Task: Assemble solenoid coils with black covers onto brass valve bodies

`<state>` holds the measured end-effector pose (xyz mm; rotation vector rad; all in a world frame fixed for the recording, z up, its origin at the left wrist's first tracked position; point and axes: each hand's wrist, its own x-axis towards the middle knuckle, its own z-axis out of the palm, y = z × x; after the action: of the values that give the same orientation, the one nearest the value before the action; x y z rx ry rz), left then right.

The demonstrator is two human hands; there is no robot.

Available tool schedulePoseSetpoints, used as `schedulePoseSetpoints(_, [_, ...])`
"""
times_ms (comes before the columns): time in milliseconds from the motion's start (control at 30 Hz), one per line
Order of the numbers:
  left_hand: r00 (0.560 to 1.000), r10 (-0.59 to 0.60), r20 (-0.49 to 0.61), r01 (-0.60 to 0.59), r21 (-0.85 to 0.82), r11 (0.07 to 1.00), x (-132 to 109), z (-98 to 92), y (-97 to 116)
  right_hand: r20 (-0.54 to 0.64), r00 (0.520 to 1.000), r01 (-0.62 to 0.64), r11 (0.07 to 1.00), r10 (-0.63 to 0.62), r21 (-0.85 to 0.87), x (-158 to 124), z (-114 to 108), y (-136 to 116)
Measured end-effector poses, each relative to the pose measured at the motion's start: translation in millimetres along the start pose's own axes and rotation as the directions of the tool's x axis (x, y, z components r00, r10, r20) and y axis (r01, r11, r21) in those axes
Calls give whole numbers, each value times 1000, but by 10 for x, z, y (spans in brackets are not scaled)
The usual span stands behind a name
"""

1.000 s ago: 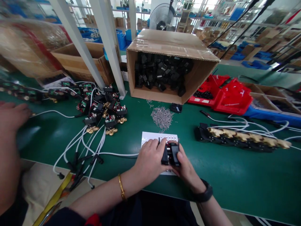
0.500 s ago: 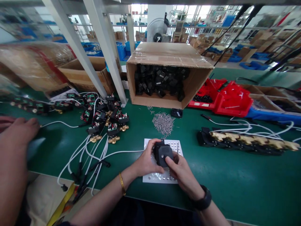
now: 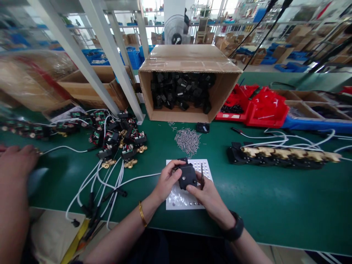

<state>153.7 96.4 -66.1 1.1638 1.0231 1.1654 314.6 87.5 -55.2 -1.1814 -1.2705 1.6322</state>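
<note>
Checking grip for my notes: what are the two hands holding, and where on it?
Both hands hold one small black plastic block: left hand fingers on its left side, right hand at its lower right edge.

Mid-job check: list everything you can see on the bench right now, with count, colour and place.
black housing: one, black, held over the white tray
white tray: one, white with rows of dimples, under both hands
metal pins: loose pile, silver, behind the tray
cardboard box: one, brown, on its side, black parts inside
wired valves: heap, black and brass with white cables, left of the tray
valve row: one line, brass on black, right
red bins: several, red, right of the box
fan: one, background
another person's hand: one, far left
left hand: grips the housing's left side
right hand: grips the housing, holds a thin dark tool
</note>
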Motion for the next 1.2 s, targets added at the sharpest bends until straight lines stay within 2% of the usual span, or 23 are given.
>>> schedulePoseSetpoints(133, [1000,-1,24,2,-12,1000,6,-19,59,37,998,52,991,-47,-122,78,-34,-44])
schedulePoseSetpoints(200, [997,57,46,-56,-38,998,38,-75,144,32,990,138,938,-135,-319,140,-90,-1])
schedulePoseSetpoints(233, [995,101,27,-100,-35,994,72,-126,198,38,975,212,865,-219,-454,173,-127,40])
schedulePoseSetpoints(267, [990,136,-25,-136,1,991,121,-191,254,66,946,292,747,-317,-598,204,-167,88])
schedulePoseSetpoints(333, [972,168,-166,-126,239,963,267,-355,354,214,852,427,396,-478,-813,239,-242,185])
schedulePoseSetpoints(400, [959,160,-233,-22,503,864,457,-524,409,403,763,491,47,-505,-870,211,-285,244])
schedulePoseSetpoints(433, [963,146,-225,16,593,805,556,-594,411,476,740,504,-75,-476,-860,168,-291,251])
schedulePoseSetpoints(467, [972,130,-197,31,651,759,653,-649,397,528,729,517,-157,-435,-842,107,-289,246])
schedulePoseSetpoints(500, [980,113,-163,30,683,730,745,-686,368,560,730,527,-200,-391,-826,35,-286,232])
schedulePoseSetpoints(567, [990,81,-118,31,732,681,914,-715,280,579,741,553,-181,-340,-814,-100,-300,196])
schedulePoseSetpoints(600, [992,65,-104,37,761,648,994,-712,230,571,745,569,-118,-344,-814,-139,-329,178])
schedulePoseSetpoints(667, [996,34,-85,50,812,581,1158,-687,137,463,779,547,96,-423,-832,-104,-441,139])
schedulePoseSetpoints(733, [997,0,-79,68,855,514,1332,-649,69,189,870,373,357,-455,-856,111,-607,75])
schedulePoseSetpoints(767, [997,-20,-80,80,874,480,1419,-627,44,10,909,221,460,-418,-860,274,-697,32])
schedulePoseSetpoints(800, [996,-42,-84,94,890,445,1500,-603,22,-146,930,52,515,-337,-855,459,-782,-14])
schedulePoseSetpoints(867, [992,-92,-89,118,918,378,1632,-549,-14,-217,928,-34,511,-304,-859,830,-917,-97])
schedulePoseSetpoints(967, [987,-142,-79,119,945,306,1713,-473,-62,-247,933,-94,483,-262,-870,1223,-996,-143])
schedulePoseSetpoints(1067, [990,-138,-40,79,956,284,1670,-444,-98,-259,939,-129,466,-228,-875,1359,-961,-105])
schedulePoseSetpoints(1200, [996,-92,16,14,950,312,1568,-503,-104,-246,944,-109,497,-219,-861,1315,-911,-74])
